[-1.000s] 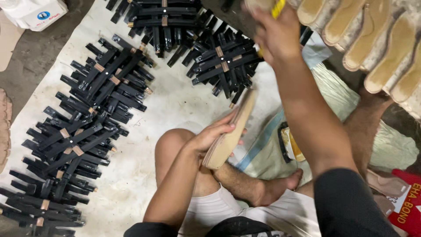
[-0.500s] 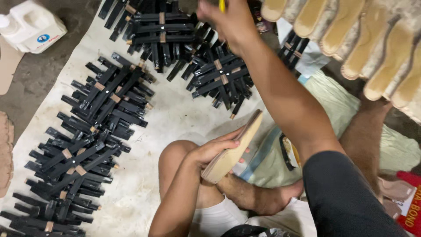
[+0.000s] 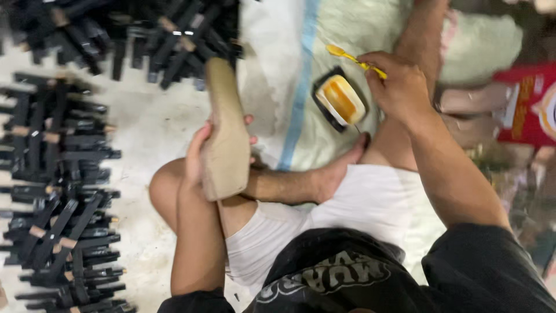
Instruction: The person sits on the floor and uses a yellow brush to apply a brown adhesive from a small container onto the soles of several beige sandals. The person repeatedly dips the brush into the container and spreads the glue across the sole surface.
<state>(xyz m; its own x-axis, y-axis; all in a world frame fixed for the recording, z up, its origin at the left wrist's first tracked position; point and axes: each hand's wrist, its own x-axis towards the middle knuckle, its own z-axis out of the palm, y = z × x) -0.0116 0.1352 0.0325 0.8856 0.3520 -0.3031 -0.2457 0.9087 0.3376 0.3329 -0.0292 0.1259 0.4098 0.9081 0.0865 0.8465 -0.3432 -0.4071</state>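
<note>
The person sits cross-legged on the floor, and the left hand holds a tan, flat shoe sole of pressed board upright above the bent knee, its fingers closed around the back of it with the fingertips showing at its right edge. To the right of the sole, past a pale blue stripe on the white floor sheet, sits a small rectangular tin of amber glue. The right hand is just beside that tin, its fingers gripped around a thin yellow-handled brush whose tip hangs above the tin's upper corner, apart from the glue surface. The brush tip looks wet, though blur makes it hard to tell how loaded it is.

To the left of the sole, and above it, lie rows of black crossed sandal straps with tan tabs, spread flat on the sheet. The visible face of the sole looks dry and bare, so as a judgement the gluing of this piece has not yet begun: the brush is at the tin, the sole is held ready, and coating it and joining it to a strap set are what is left
</note>
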